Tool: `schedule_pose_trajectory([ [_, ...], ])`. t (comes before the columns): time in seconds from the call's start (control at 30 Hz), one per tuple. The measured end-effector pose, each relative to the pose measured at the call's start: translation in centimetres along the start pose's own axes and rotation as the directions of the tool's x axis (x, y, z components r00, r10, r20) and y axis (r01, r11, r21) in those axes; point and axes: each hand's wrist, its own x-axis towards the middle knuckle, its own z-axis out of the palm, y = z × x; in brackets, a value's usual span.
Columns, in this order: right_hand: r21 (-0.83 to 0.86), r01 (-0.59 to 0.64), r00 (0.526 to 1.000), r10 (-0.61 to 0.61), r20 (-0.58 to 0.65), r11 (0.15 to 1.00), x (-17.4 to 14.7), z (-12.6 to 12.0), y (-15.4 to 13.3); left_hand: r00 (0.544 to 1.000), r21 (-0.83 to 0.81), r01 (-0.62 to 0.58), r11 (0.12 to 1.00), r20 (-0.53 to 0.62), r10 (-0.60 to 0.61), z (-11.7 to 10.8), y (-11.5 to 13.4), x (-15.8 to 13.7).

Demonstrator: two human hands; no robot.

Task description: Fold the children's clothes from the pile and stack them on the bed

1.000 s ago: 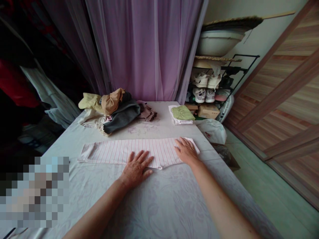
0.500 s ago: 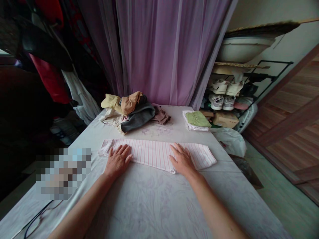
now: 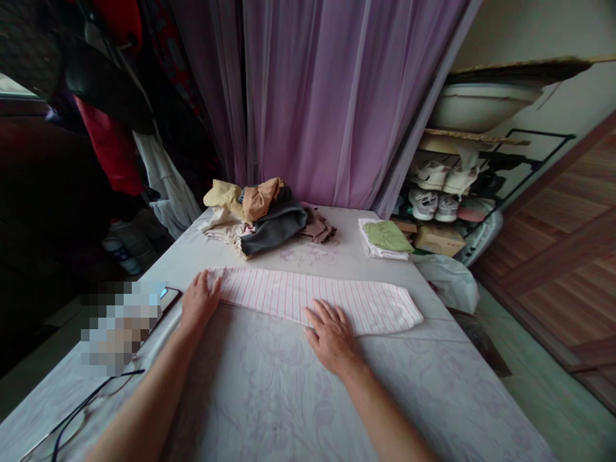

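A white garment with pink stripes (image 3: 283,295) lies flat on the table, folded into a long strip running left to right. Whether it is trousers or a top, I cannot tell. At its left end rests my left hand (image 3: 198,300), thumb apart from the fingers, the fingertips over the cloth's end. My right hand (image 3: 332,337) lies open on the near edge, right of the middle, with fingers spread on the fabric. Behind the strip is a rumpled heap of clothes, including a dark grey piece (image 3: 274,228) and a tan piece (image 3: 262,199).
A folded green cloth (image 3: 387,235) tops a small white stack at the table's back right. A phone (image 3: 169,298) and glasses (image 3: 72,410) lie at left, beside a blurred patch. A purple curtain (image 3: 308,96) hangs behind; a shoe rack (image 3: 534,157) stands right.
My left hand has slid left to the garment's end. My right hand has moved left and nearer me, onto the near edge. The view has shifted slightly.
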Motion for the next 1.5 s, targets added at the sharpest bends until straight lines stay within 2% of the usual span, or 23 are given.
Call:
schedule_pose_trajectory([
  [0.2,0.02,-0.01,0.999,0.011,-0.031,1.0,-0.2,0.1,-0.1,0.999,0.131,0.037,0.991,0.025,-0.041,-0.5,0.5,-0.7],
  [0.33,0.037,0.0,0.998,0.002,-0.066,0.999,-0.2,0.2,0.1,0.994,0.134,0.091,0.987,0.04,-0.097,-1.3,1.0,-0.8],
  [0.4,0.043,-0.002,0.998,0.005,-0.07,0.999,-0.1,0.2,0.1,0.993,0.071,0.101,0.992,0.048,-0.105,-1.6,1.2,-0.8],
  [0.5,0.042,-0.01,0.998,0.013,-0.057,0.999,-0.1,0.1,0.1,0.996,-0.107,0.091,0.99,0.032,-0.088,-1.7,1.2,-0.9],
  [0.67,0.049,-0.002,0.996,0.006,-0.086,0.999,-0.1,0.1,0.0,0.984,-0.374,0.113,0.92,-0.089,-0.157,-1.4,0.7,-0.8],
  [0.73,0.055,0.001,0.995,0.004,-0.099,0.998,-0.1,0.1,0.0,0.965,-0.546,0.171,0.82,-0.077,-0.252,-1.3,0.5,-0.5],
  [0.77,0.059,0.002,0.995,0.004,-0.103,0.998,-0.1,0.0,0.0,0.948,-0.648,0.212,0.732,-0.044,-0.314,-1.3,0.5,-0.3],
  [0.8,0.064,0.002,0.994,0.005,-0.106,0.998,-0.1,0.0,-0.1,0.925,-0.749,0.254,0.612,0.004,-0.379,-1.3,0.6,-0.2],
  [0.87,0.075,0.005,0.994,0.004,-0.112,0.997,-0.1,-0.1,-0.1,0.868,-0.892,0.325,0.314,0.15,-0.474,-1.6,0.8,0.2],
  [0.93,0.088,0.014,0.991,-0.002,-0.132,0.996,0.0,-0.1,-0.2,0.807,-0.922,0.384,0.044,0.312,-0.501,-2.1,1.3,0.4],
  [0.97,0.098,0.025,0.989,-0.01,-0.15,0.995,0.0,0.0,-0.1,0.782,-0.911,0.41,-0.053,0.381,-0.493,-2.4,1.6,0.5],
  [1.0,0.114,0.04,0.984,-0.019,-0.177,0.993,0.0,0.1,0.0,0.761,-0.893,0.434,-0.122,0.436,-0.481,-2.7,1.9,0.5],
  [1.07,0.173,0.076,0.962,-0.027,-0.271,0.982,-0.1,0.5,0.5,0.725,-0.861,0.468,-0.201,0.504,-0.47,-3.2,2.3,0.5],
  [1.13,0.275,0.089,0.909,0.035,-0.416,0.957,-0.2,1.1,1.4,0.71,-0.839,0.492,-0.233,0.541,-0.451,-3.5,2.6,0.4],
  [1.2,0.424,0.047,0.822,0.206,-0.531,0.904,-0.5,1.6,2.5,0.71,-0.827,0.513,-0.232,0.56,-0.426,-3.6,2.8,0.4],
  [1.23,0.51,0.011,0.773,0.316,-0.55,0.86,-0.7,1.9,3.1,0.713,-0.825,0.52,-0.223,0.563,-0.419,-3.7,2.8,0.4],
  [1.3,0.671,-0.059,0.684,0.519,-0.512,0.739,-1.0,2.1,4.2,0.715,-0.83,0.522,-0.199,0.552,-0.428,-3.7,3.0,0.5],
  [1.37,0.782,-0.093,0.626,0.647,-0.436,0.617,-1.1,2.2,4.8,0.743,-0.856,0.492,-0.161,0.509,-0.434,-3.7,3.6,0.6],
  [1.43,0.837,-0.098,0.601,0.702,-0.381,0.538,-1.1,2.2,5.1,0.8,-0.898,0.427,-0.105,0.43,-0.418,-3.9,4.8,0.4],
  [1.5,0.854,-0.099,0.606,0.712,-0.356,0.511,-1.0,2.1,5.0,0.863,-0.931,0.363,-0.032,0.349,-0.365,-3.9,6.6,-0.1],
])
